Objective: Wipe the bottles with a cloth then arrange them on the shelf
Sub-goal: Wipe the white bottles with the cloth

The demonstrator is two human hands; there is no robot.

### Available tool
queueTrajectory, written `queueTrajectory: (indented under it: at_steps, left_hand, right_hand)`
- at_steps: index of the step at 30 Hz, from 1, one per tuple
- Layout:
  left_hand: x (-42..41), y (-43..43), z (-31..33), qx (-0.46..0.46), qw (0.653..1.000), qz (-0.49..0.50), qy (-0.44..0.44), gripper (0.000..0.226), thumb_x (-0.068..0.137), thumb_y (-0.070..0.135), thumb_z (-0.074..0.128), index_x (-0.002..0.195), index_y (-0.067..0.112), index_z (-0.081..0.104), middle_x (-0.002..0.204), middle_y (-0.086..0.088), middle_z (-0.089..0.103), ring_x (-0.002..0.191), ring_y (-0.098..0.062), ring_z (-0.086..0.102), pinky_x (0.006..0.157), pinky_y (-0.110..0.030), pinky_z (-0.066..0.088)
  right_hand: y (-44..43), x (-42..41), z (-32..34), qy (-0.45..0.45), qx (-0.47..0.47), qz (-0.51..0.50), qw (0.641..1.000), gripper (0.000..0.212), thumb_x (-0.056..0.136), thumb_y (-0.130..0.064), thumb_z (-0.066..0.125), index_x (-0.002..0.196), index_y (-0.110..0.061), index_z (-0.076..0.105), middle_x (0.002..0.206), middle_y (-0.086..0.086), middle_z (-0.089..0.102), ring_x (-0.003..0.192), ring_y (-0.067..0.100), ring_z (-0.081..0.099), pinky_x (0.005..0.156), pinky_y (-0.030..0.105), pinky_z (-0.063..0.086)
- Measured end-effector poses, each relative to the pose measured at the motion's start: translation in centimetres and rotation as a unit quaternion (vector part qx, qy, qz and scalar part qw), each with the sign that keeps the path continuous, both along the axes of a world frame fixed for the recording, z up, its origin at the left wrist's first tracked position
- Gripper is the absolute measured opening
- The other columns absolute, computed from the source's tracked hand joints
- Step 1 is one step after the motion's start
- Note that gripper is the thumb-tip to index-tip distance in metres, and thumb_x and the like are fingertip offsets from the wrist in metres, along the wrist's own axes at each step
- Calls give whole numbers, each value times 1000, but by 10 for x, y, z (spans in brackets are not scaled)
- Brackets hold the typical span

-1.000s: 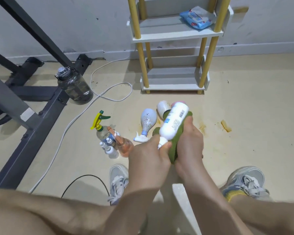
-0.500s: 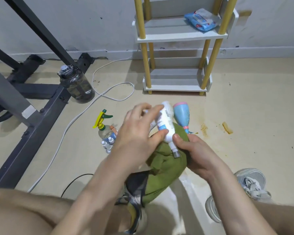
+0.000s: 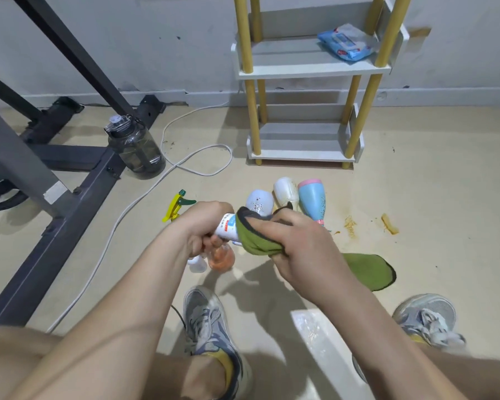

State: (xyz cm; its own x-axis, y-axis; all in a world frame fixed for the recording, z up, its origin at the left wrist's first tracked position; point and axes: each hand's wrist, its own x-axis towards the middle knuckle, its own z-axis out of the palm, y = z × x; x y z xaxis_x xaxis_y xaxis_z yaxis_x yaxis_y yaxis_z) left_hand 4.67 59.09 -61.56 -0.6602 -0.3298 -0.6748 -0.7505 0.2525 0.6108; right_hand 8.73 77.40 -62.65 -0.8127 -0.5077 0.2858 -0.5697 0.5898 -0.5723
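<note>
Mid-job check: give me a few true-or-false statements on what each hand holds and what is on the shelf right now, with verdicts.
1. The left hand grips the white labelled bottle. True.
2. The green cloth lies flat on the floor, untouched. False: the right hand holds it, draped over one end of that bottle.
3. A blue wipes packet lies on the upper tier of the white shelf with yellow posts. True.
4. The light blue bottle with a pink band stands on the shelf's bottom tier. False: it is on the floor in front of the shelf, beside two other bottles.
</note>
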Motion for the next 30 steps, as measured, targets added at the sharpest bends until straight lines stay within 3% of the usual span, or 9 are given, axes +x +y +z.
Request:
queueTrajectory:
  at_steps: [5, 10, 12, 15, 20, 22, 25, 28, 30]
  left_hand:
    - [16, 1, 8, 114, 993, -39, 13, 40, 94, 46, 54, 76, 10, 55, 52, -11, 49, 29, -9, 27, 35, -9, 15]
    - [43, 15, 9, 139, 975, -112, 131, 54, 85, 63, 56, 81, 9, 58, 61, -11, 56, 41, -16, 35, 46, -21, 28]
    - [51, 31, 1, 98, 973, -97, 185, 57, 84, 66, 59, 86, 9, 59, 65, -7, 61, 48, -21, 46, 56, -30, 39]
    - [54, 51, -18, -134, 956, -123, 230, 34, 96, 53, 43, 95, 20, 50, 86, -5, 64, 87, -31, 59, 80, -41, 49]
    - [58, 60, -24, -215, 931, -165, 245, 10, 101, 30, 40, 105, 21, 41, 97, -12, 66, 98, -37, 58, 77, -42, 43]
    - [69, 73, -18, -224, 923, -167, 265, 9, 103, 30, 37, 102, 22, 39, 97, -16, 66, 98, -38, 55, 71, -41, 37]
    - [81, 89, -14, -236, 912, -177, 284, 23, 103, 44, 25, 95, 24, 36, 96, -15, 66, 98, -38, 57, 72, -42, 40]
    - [68, 92, -17, -244, 923, -153, 254, 26, 103, 45, 23, 96, 22, 34, 99, -14, 68, 100, -39, 59, 68, -39, 33]
    - [62, 92, -21, -305, 902, -183, 245, 32, 104, 45, 17, 105, 18, 35, 99, -12, 69, 98, -38, 62, 65, -37, 30]
  right_hand:
    - [9, -15, -1, -221, -306, -83, 922, 25, 83, 4, 70, 89, -21, 74, 72, -11, 68, 66, 3, 62, 67, 21, 54]
    - [1, -16, -2, -365, -477, -189, 777, 7, 96, -15, 63, 98, -15, 70, 83, 1, 72, 80, 17, 68, 72, 33, 58]
    - [-12, -13, -3, -401, -502, -225, 733, 25, 101, -34, 55, 107, -13, 68, 94, 7, 72, 88, 25, 69, 80, 40, 57]
    - [-33, 4, -1, -351, -415, -187, 819, 53, 91, -59, 42, 121, -19, 60, 111, 0, 69, 108, 20, 64, 102, 45, 48]
    - [-39, 10, -14, -272, -315, -181, 891, 52, 101, -43, 33, 148, -24, 42, 153, -6, 42, 143, 11, 35, 117, 28, 27]
    - [-29, -6, -13, -297, -327, -233, 867, 56, 98, -41, 40, 149, -18, 39, 151, -4, 44, 139, 18, 42, 114, 30, 32]
    - [-15, -19, -12, -431, -468, -257, 728, 37, 99, -41, 49, 123, -16, 62, 118, 7, 69, 109, 27, 66, 103, 50, 48]
    - [-14, -11, -12, -404, -441, -242, 764, 41, 104, -35, 43, 99, 1, 62, 88, 21, 65, 83, 22, 62, 93, 52, 51]
    - [-13, -6, -16, -382, -413, -235, 793, 34, 106, -28, 41, 101, -2, 63, 84, 10, 66, 81, 18, 61, 88, 46, 53]
